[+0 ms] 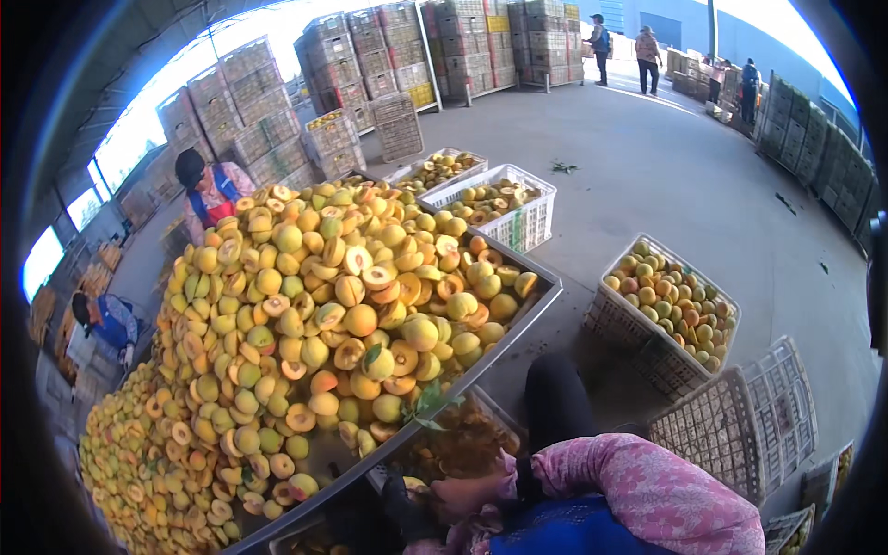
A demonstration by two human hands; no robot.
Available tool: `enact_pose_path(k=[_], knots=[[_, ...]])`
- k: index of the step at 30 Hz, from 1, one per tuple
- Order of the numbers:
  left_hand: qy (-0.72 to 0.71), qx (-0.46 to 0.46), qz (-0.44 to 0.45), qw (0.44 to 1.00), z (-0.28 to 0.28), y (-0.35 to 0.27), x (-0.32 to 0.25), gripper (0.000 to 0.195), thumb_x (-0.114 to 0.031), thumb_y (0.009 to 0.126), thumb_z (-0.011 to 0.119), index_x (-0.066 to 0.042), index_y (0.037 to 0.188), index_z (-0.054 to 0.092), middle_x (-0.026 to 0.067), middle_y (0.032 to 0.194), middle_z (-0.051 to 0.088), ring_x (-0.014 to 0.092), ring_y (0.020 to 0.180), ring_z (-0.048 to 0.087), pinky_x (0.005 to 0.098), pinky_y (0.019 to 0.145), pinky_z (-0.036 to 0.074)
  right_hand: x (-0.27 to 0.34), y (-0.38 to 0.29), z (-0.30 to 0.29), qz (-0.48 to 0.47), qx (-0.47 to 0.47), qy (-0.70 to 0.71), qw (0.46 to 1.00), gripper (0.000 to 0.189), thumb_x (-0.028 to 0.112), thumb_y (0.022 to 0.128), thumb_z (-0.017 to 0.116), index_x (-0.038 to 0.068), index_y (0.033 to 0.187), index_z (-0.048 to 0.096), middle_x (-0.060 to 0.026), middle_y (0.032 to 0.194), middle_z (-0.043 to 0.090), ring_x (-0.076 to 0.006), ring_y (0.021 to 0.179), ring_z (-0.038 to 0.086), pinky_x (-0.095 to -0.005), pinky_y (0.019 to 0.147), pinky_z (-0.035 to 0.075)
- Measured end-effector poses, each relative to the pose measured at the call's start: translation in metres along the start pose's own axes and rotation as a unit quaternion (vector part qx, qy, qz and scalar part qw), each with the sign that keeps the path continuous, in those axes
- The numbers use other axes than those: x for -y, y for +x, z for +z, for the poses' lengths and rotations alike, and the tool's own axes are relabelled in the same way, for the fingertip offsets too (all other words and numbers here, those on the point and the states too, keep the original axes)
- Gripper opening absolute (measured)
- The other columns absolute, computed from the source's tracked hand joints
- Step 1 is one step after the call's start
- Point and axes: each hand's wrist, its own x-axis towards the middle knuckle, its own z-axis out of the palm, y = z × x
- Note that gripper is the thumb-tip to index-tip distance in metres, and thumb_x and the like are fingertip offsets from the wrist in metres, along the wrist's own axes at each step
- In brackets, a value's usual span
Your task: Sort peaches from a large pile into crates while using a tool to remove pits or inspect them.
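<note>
Low in the head view, beneath the edge of a metal-rimmed table [517,320], my left hand [411,510] wears a dark glove. It is closed around a yellow peach [415,483], of which only a small part shows. My bare right hand [472,494] reaches in from the right, its fingers against the same peach; their undersides are hidden, so what they grip is unclear. Just beyond both hands sits a crate of brownish scraps [461,433]. A large heap of whole and halved yellow peaches [361,319] covers the table, some halves with pits showing.
To the right stand a crate of whole peaches [676,298] and tilted plastic crates [721,416]. Behind the table is a white crate of peaches [499,205]. Co-workers [211,184] [111,319] work at the left. Stacked crates [465,48] line the back.
</note>
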Motion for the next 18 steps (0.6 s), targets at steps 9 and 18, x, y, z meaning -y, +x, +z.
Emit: enact_pose_path(k=[9, 18], knots=[[0.021, 0.053, -0.021, 0.998, -0.008, -0.001, 0.02, 0.051, -0.046, 0.075, 0.052, -0.001, 0.1, 0.057, 0.016, 0.089, 0.058, 0.029, 0.081, 0.057, 0.0382, 0.072, 0.046, -0.024, 0.038, 0.022, 0.02, 0.029, -0.029, 0.999, 0.031, 0.017, 0.077, 0.056, -0.007, 0.096, 0.05, -0.022, 0.085, 0.061, -0.0316, 0.08, 0.063, -0.0393, 0.061, 0.05], [-0.09, 0.024, -0.02, 0.996, -0.011, 0.003, 0.039, 0.045, -0.041, 0.081, 0.049, 0.0, 0.097, 0.057, 0.0173, 0.091, 0.057, 0.03, 0.082, 0.057, 0.0353, 0.074, 0.046, -0.016, 0.051, 0.01, -0.036, 0.157, -0.034, 0.986, 0.031, 0.026, 0.077, 0.055, -0.004, 0.074, 0.059, -0.0179, 0.066, 0.06, -0.0266, 0.059, 0.06, -0.036, 0.05, 0.047]])
